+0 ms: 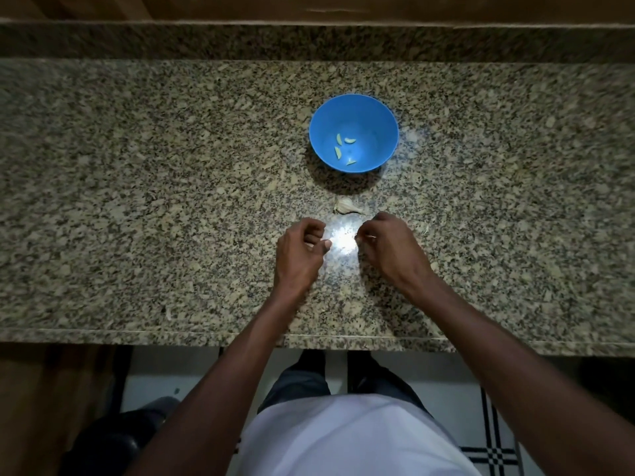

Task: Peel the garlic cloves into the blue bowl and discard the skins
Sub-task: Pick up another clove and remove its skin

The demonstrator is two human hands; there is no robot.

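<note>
From the head view, one blue bowl [354,132] stands on the granite counter [137,201], toward the far side and a little right of centre. Four peeled cloves [344,149] lie in its bottom: two close together near the middle, one to their left and nearer, one nearest the front wall. One partial garlic bulb [347,205], still in its papery skin, lies on the counter between the bowl and the hands, near the right hand.

Two hands hover over the counter near its front edge, apart from each other, with a bright glare spot on the stone between them. The left hand [302,247] has its fingers curled in and its thumb tip pressed against a small pale bit; whether that is a clove or skin cannot be told. The right hand [388,242] is curled as well, its fingertips pinching a thin pale scrap, likely skin.

One pale flake [426,229] lies on the counter just right of the right hand.
</note>
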